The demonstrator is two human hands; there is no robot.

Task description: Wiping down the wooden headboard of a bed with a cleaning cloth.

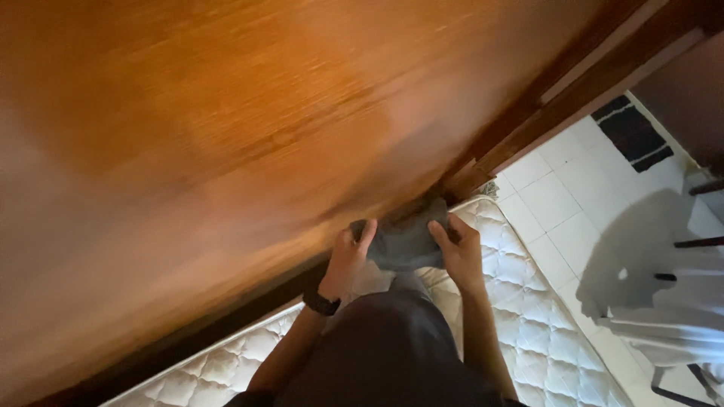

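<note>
Grey cloth (403, 243) stretches crosswise between both hands, left hand (347, 260) and right hand (460, 252) equally near, fingers pinched on its opposite ends, against the wooden panel (226, 136) above the mattress (528, 301).

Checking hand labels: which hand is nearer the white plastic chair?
Right. The right hand grips the grey cloth on the side toward the white plastic chair; the left hand holds the cloth's far side.
</note>
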